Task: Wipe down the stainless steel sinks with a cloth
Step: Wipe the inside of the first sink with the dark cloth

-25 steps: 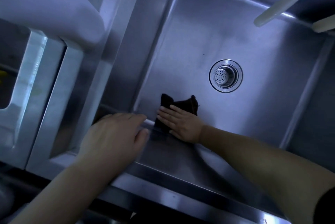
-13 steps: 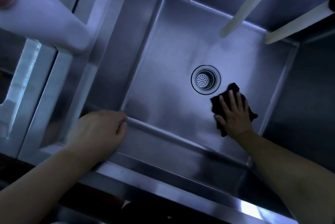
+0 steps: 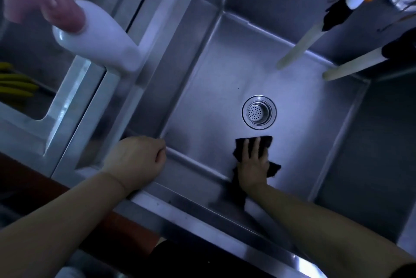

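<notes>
A deep stainless steel sink [image 3: 216, 88] fills the middle of the view, with a round perforated drain strainer [image 3: 258, 112] in its floor. My right hand [image 3: 253, 166] lies flat on a dark cloth [image 3: 273, 168], pressing it on the sink floor just below the drain, near the front wall. Cloth edges stick out past my fingertips and to the right of my palm. My left hand [image 3: 137, 160] rests curled over the sink's front left rim and holds nothing.
A white bottle with a pink pump top [image 3: 96, 39] stands on the divider left of the sink. Two pale hoses [image 3: 299, 46] hang over the back right corner. A second basin [image 3: 27, 88] lies at far left with yellow items inside.
My right hand swept the cloth from the sink's front left corner to the right beside the drain, then back left to just below the drain. My left hand stayed on the rim.
</notes>
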A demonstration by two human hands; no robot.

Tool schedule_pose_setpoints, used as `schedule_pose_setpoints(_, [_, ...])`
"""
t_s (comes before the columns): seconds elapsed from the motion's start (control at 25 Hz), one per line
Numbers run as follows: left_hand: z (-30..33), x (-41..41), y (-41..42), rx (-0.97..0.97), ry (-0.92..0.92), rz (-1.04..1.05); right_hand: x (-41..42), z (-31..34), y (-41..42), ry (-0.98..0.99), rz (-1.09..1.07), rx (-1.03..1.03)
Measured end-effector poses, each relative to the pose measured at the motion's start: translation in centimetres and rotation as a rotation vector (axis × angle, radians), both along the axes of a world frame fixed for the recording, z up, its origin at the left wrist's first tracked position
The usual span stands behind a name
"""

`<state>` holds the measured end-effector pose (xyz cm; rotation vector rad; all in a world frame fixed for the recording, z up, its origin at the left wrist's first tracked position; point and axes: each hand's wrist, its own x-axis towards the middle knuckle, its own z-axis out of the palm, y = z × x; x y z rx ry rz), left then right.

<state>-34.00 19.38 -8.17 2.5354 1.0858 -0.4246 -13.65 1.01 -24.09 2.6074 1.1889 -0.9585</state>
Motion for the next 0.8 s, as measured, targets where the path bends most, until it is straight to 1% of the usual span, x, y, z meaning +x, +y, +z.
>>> schedule_pose_setpoints(0.08, [-0.2,-0.2,0.1,0.007,0.002,-0.007,-1.4,-0.2,1.4,0.055,0.237,0.101])
schedule_pose_setpoints(0.16, [-0.4,-0.3,0.1,0.005,-0.013,-0.002,-2.1,-0.9,2.7,0.066,0.533,0.225])
schedule_pose_setpoints(0.24, [-0.4,-0.3,0.1,0.015,-0.022,-0.006,-2.1,-1.5,2.7,0.07,0.792,0.274])
schedule_pose_setpoints(0.36, [-0.3,-0.4,0.1,0.021,-0.03,-0.023,-1.0,-1.8,1.6,0.087,1.006,0.415])
schedule_pose_setpoints(0.44, [-0.6,-0.5,0.0,0.026,-0.048,-0.024,0.0,-1.6,0.4,0.093,1.091,0.453])
schedule_pose_setpoints(0.48, [-0.7,-0.6,0.0,0.024,-0.059,-0.02,0.6,-1.3,-0.2,0.102,1.109,0.447])
schedule_pose_setpoints(0.56, [-0.8,-0.8,0.0,0.012,-0.068,-0.006,2.0,-0.2,-0.9,0.141,1.109,0.372])
schedule_pose_setpoints(0.64, [-0.7,-0.8,-0.1,0.018,-0.092,-0.007,3.2,1.3,-1.5,0.143,1.052,0.268])
schedule_pose_setpoints(0.68, [-0.5,-0.8,-0.2,0.023,-0.105,-0.006,3.6,2.1,-1.7,0.141,0.991,0.218])
schedule_pose_setpoints(0.76, [-0.1,-0.7,-0.2,0.016,-0.094,0.01,4.0,3.7,-2.1,0.128,0.795,0.145])
schedule_pose_setpoints(0.8, [0.1,-0.7,-0.2,0.015,-0.072,0.013,4.0,4.8,-2.1,0.114,0.694,0.145])
